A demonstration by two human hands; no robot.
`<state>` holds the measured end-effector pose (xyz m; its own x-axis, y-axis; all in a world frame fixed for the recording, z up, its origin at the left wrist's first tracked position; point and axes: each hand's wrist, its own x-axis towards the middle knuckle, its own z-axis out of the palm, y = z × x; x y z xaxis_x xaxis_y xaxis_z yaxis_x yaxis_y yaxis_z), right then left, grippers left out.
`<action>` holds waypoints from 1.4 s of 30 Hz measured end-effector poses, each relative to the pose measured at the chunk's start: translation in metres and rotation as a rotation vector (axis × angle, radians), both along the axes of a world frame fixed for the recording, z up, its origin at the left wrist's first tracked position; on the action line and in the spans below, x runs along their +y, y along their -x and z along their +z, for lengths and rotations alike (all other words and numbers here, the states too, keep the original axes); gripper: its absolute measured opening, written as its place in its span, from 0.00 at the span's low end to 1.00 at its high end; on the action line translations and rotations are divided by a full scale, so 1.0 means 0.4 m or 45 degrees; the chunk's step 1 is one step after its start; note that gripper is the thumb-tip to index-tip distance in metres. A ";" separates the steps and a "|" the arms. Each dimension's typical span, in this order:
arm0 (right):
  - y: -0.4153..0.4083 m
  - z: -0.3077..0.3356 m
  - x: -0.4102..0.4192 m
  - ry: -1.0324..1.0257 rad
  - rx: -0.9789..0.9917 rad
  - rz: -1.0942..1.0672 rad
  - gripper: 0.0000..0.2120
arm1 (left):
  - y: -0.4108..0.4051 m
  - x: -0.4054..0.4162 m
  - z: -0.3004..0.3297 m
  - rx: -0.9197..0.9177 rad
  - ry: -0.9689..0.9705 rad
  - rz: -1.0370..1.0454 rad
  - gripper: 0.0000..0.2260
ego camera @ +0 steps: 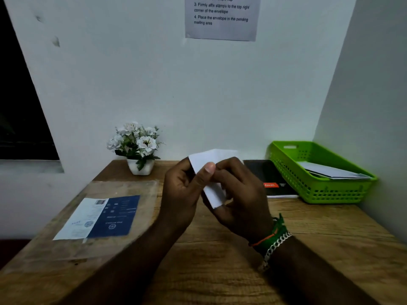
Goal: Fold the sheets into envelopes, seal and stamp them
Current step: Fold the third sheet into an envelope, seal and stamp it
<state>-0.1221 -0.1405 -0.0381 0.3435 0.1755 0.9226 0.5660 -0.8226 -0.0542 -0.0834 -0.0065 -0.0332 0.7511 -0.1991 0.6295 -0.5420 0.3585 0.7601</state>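
Head view: both hands hold the folded sheet (pixel 212 172) above the desk (pixel 220 249), left hand (pixel 185 194) pinching its upper part by the thumb, right hand (pixel 240 194) curled around it, its long axis running top-left to bottom-right between them.

A folded white sheet (pixel 212 172) held up above the desk; finished white envelopes (pixel 334 171) lie in the green basket (pixel 326 190).

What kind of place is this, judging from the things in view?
Probably a small mail-preparation desk set in a wall corner. An instruction sheet on the wall lists sealing, stamping and a pending mailing area; a green basket holds finished envelopes; both hands hold a folded white sheet.
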 end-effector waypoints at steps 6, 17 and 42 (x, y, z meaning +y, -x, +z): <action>-0.031 -0.019 -0.027 -0.138 0.278 0.094 0.18 | -0.058 0.019 -0.005 0.389 0.060 0.142 0.07; -0.159 -0.106 -0.213 -1.243 0.914 -0.272 0.11 | -0.195 0.123 -0.012 1.173 0.105 0.058 0.11; -0.134 -0.099 -0.168 -0.301 0.819 -0.629 0.05 | -0.213 0.096 -0.066 0.044 -1.624 0.965 0.25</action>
